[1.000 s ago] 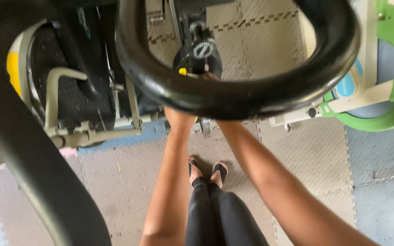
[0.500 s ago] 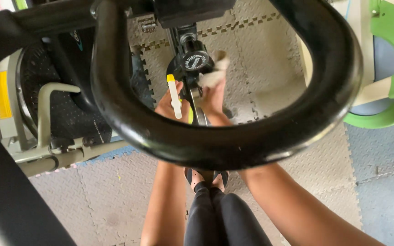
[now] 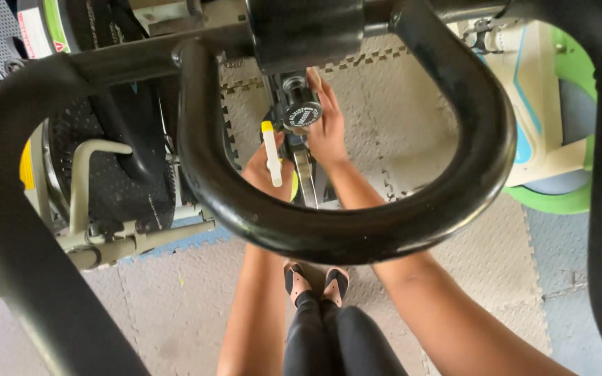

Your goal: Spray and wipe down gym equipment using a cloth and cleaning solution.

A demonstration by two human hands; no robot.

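I look down through the black looped handlebar (image 3: 357, 233) of an exercise bike. My left hand (image 3: 267, 169) holds a thin white tube with a yellow cap (image 3: 272, 153) beside the bike's frame post. My right hand (image 3: 327, 124) rests flat against the post just right of a black round adjustment knob (image 3: 302, 111). A grey metal strip (image 3: 306, 179) runs down from the knob between both hands. Parts of my hands are hidden behind the handlebar.
A black flywheel with a grey crank arm (image 3: 95, 177) sits at the left. A white and green machine (image 3: 552, 118) stands at the right. My feet in sandals (image 3: 315, 282) rest on grey foam floor tiles (image 3: 175, 299).
The view has shifted and moved closer. Both hands have risen up the post toward the knob, and the white tube in my left hand is now upright beside it.
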